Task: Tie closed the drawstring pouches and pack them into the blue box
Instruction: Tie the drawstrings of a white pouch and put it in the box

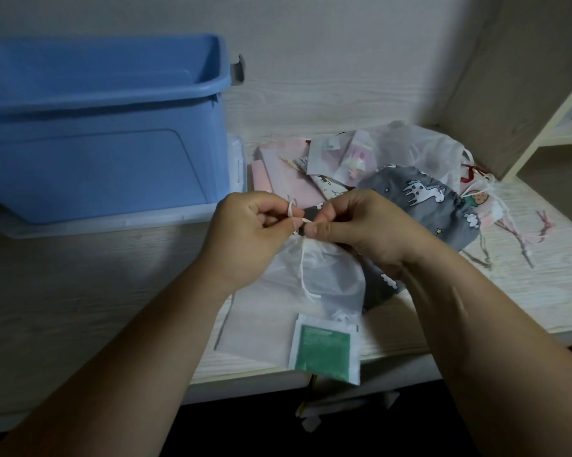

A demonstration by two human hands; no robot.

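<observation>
A sheer white drawstring pouch hangs gathered at its neck just above the table's front part. My left hand pinches one white cord above the neck. My right hand pinches the other cord end, the fingertips of both hands almost touching. One loose cord end dangles down over the pouch. The blue box stands open at the back left, and I cannot see its floor. Behind my right hand lies a grey pouch with a white animal print, its neck drawn closed.
A heap of pink, patterned and sheer pouches lies against the back wall. A white packet with a green label sits at the table's front edge. A clear lid lies under the box. A wooden shelf side rises at right.
</observation>
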